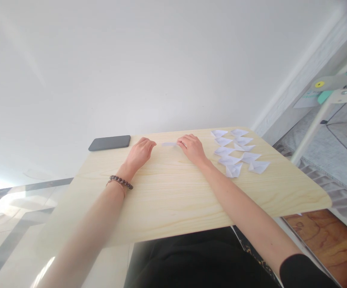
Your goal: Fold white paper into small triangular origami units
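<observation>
A small folded piece of white paper sticks out to the left from the fingertips of my right hand, which is closed on it just above the table. My left hand is to the left of the paper and apart from it. Its fingers are curled with the tips pressed together, and whatever may be between them is too small to make out. A dark beaded bracelet circles my left wrist.
Several folded white paper boats stand in two columns on the right of the light wooden table. A dark phone lies at the back left corner. A white wall rises behind the table, and a metal stand is at the right.
</observation>
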A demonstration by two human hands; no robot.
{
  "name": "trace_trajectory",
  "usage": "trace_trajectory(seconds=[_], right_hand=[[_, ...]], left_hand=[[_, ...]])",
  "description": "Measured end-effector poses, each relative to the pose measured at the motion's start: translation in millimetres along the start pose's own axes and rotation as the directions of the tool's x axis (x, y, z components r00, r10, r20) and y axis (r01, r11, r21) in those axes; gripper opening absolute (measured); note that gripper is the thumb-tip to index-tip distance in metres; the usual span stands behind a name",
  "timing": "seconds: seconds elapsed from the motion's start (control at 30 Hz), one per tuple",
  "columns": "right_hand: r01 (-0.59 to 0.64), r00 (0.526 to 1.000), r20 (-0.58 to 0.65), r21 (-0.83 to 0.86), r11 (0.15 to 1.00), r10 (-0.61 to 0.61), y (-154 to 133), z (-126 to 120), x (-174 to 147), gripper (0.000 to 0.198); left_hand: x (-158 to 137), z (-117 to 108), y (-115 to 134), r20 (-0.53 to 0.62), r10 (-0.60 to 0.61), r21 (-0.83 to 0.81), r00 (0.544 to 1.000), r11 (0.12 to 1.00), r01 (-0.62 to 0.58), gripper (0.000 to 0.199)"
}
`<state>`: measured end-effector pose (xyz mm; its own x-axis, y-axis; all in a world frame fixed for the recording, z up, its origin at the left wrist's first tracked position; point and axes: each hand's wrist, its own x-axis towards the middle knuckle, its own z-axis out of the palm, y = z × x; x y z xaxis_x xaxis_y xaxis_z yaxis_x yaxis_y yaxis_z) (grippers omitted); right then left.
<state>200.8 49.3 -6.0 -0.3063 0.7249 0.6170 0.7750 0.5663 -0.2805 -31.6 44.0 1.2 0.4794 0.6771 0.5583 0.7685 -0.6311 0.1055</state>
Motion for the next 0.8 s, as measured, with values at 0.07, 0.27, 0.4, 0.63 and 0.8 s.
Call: trace_trajectory(seconds=[0.07,0.27,0.4,0.63,0.8], right_hand=[[0.042,0.999,0.006,0.011,0.999,-0.042,-3,3,1,0.020],[0.116,0.993,0.026,0.074,0.991,-0.118,-17,9,1,0.022],[0.090,0.994,0.042,0.137,0.986,-0.097,-21,10,0,0.021],[0.010,0.996,0.084,0.187,0.982,-0.026,-12,6,0,0.019],[-0.089,0.993,0.098,0.221,0.971,0.069,-9,7,-1,0.022]], left_hand=[[1,-1,8,-0.011,-0.026,0.014,1.000,1.000,0.026,0.024],[4,1,27,0.005,0.038,0.059,0.999,0.998,-0.038,0.036],[4,7,20,0.028,0.080,0.081,0.996,0.993,-0.082,0.025],[0,7,5,-0.001,0.030,0.111,1.000,0.993,-0.030,0.025],[-1,5,3,-0.037,-0.034,0.140,0.999,0.989,0.038,0.027]])
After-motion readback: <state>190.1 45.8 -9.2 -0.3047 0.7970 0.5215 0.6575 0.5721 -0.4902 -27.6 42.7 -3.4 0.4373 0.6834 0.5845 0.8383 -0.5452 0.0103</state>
